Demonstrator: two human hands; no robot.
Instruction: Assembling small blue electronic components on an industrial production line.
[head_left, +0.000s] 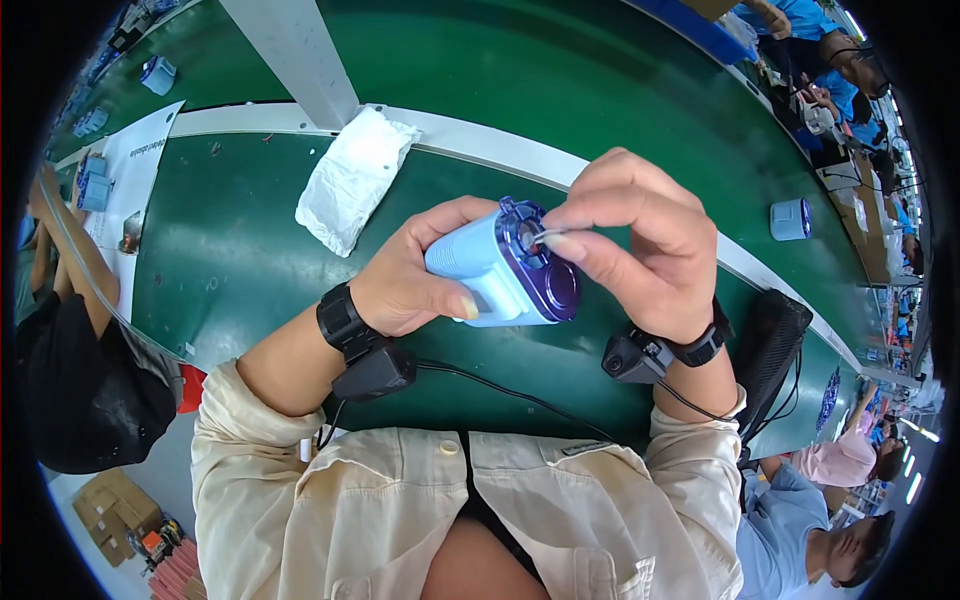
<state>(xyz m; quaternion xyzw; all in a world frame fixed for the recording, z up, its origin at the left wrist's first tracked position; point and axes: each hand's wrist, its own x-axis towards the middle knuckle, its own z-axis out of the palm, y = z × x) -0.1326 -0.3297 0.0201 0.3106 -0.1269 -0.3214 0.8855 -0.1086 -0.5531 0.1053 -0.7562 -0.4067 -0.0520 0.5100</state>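
My left hand (pixel 408 268) is wrapped round a light blue plastic housing (pixel 478 270) with a shiny dark purple-blue end cap (pixel 545 275). The housing lies tilted, its capped end toward my right hand. At the round opening in that cap, my right hand (pixel 640 240) pinches a small thin pale piece (pixel 547 235) between thumb and forefinger. The piece's tip reaches into the opening; its exact kind is too small to make out. Beyond my left hand a crumpled white cloth or paper pad (pixel 357 180) rests on the green table.
A white rail (pixel 480 150) with a post (pixel 295 60) borders the green table (pixel 230 230). Beyond it, another light blue housing (pixel 790 219) stands on a green surface. A black speaker-like box (pixel 775 345) is at the right, cables trailing. A co-worker's arm (pixel 85 250) is at the left.
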